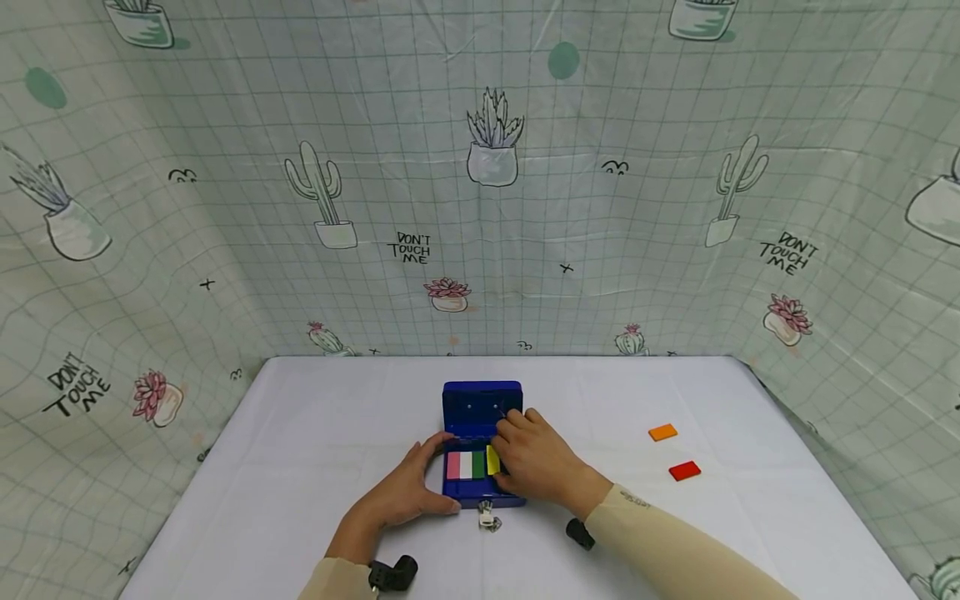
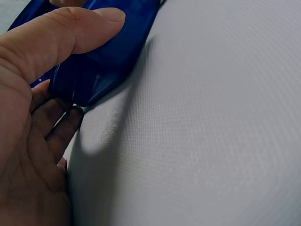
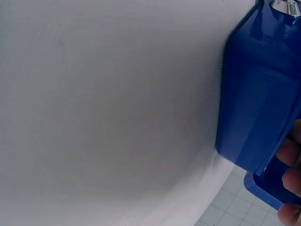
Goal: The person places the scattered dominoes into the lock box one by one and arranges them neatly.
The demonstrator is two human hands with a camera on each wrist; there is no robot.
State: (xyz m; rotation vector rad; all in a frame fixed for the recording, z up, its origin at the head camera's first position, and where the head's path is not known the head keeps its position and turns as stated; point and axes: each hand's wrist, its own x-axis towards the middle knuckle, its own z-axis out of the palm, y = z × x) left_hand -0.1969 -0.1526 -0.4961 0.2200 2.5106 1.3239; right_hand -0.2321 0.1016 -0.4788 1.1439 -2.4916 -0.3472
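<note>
A blue metal cash box [image 1: 472, 492] stands on the table with its lid [image 1: 472, 408] raised at the back. Pink [image 1: 453, 465], white [image 1: 467, 465] and green [image 1: 478, 465] tiles lie side by side in it. My left hand [image 1: 401, 496] holds the box at its left side, thumb at the front corner and fingers near the back corner. Over the box's right part, my right hand [image 1: 540, 458] pinches a yellow tile [image 1: 492, 460], tilted beside the green one. The right hand hides that side of the interior. In the right wrist view, its fingertips [image 3: 289, 153] reach over the box wall.
A small silver lock with keys [image 1: 487, 518] hangs at the box front. To the right lie an orange tile [image 1: 663, 432] and a red tile [image 1: 685, 471] on the white tablecloth [image 1: 337, 417]. A patterned curtain [image 1: 525, 217] rises behind the table.
</note>
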